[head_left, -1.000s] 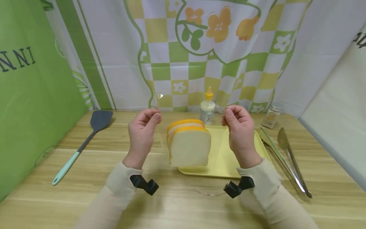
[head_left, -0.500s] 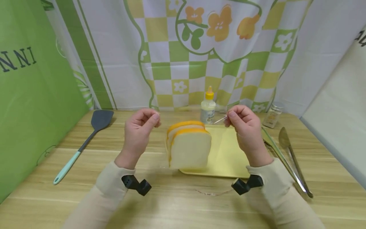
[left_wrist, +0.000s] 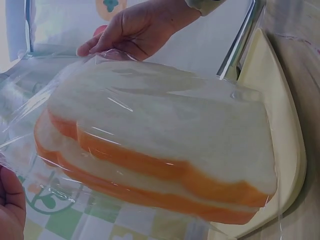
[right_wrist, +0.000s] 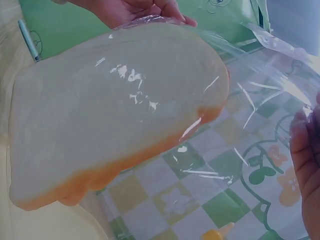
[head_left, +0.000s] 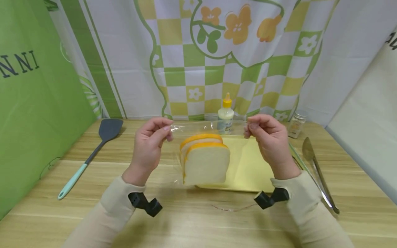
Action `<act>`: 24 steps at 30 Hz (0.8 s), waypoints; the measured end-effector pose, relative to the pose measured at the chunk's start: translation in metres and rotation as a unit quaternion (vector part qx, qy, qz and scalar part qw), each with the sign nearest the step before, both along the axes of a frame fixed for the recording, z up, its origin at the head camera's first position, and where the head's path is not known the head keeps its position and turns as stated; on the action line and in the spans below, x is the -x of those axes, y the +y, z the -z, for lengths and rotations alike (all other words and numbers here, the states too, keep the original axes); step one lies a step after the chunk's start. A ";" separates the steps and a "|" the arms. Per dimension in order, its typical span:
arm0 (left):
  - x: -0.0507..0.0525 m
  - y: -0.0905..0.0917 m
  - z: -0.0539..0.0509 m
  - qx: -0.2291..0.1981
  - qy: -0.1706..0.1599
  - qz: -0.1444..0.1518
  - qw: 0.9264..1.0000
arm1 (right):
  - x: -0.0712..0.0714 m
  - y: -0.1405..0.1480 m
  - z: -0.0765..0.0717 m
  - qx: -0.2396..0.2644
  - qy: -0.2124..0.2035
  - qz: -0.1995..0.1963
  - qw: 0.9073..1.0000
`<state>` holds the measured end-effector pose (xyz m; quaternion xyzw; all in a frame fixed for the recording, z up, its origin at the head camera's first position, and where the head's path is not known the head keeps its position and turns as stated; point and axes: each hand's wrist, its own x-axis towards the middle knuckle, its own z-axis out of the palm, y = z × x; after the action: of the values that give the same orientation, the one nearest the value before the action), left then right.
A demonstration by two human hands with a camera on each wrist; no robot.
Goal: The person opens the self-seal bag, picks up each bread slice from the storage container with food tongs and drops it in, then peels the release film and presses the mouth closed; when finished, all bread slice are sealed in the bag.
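Observation:
A clear plastic bag (head_left: 198,126) hangs between my hands, its top edge stretched sideways. My left hand (head_left: 146,148) pinches the bag's upper left corner. At the upper right corner, my right hand (head_left: 273,147) pinches the film between thumb and fingers. Inside the bag stand bread slices (head_left: 206,164) with orange-brown crusts, one behind the other. The left wrist view shows the film lying over both slices (left_wrist: 175,110). In the right wrist view, the film (right_wrist: 250,95) is glossy and creased beyond the bread.
A yellow tray (head_left: 257,179) lies behind the bag. At the back stand a yellow-capped squeeze bottle (head_left: 226,115) and a small glass jar (head_left: 297,124). Metal tongs (head_left: 319,179) lie at right. A spatula (head_left: 110,131) with a mint handle lies at left.
My hands have moved apart, and the bag's top edge is now pulled taut and visible between them. The bread has sunk slightly lower in the view.

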<state>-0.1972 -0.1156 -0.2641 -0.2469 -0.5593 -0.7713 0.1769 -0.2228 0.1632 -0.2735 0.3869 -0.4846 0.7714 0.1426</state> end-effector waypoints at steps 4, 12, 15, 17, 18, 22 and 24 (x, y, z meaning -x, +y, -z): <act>-0.002 -0.001 0.000 -0.010 0.000 0.021 1.000 | 0.002 0.001 0.000 0.020 0.024 -0.053 0.998; -0.002 -0.003 0.001 -0.036 0.024 0.064 0.997 | 0.001 0.003 0.001 0.025 0.033 -0.077 0.996; -0.002 -0.003 0.001 -0.042 0.023 0.069 0.996 | 0.001 0.004 0.001 0.022 0.040 -0.077 0.996; -0.002 -0.003 0.002 -0.042 0.023 0.070 0.996 | 0.000 0.005 0.001 0.021 0.045 -0.076 0.996; -0.001 -0.003 0.002 -0.042 0.023 0.069 0.997 | 0.000 0.005 0.001 0.021 0.047 -0.076 0.996; -0.001 -0.004 0.005 -0.038 0.036 0.071 0.996 | 0.000 0.003 0.000 0.033 0.055 -0.066 0.996; 0.000 -0.004 0.006 -0.036 0.047 0.077 0.995 | 0.000 0.002 0.000 0.047 0.059 -0.063 0.995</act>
<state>-0.1969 -0.1201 -0.2698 -0.3188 -0.5014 -0.7899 0.1518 -0.2225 0.1655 -0.2732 0.4546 -0.4132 0.7765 0.1405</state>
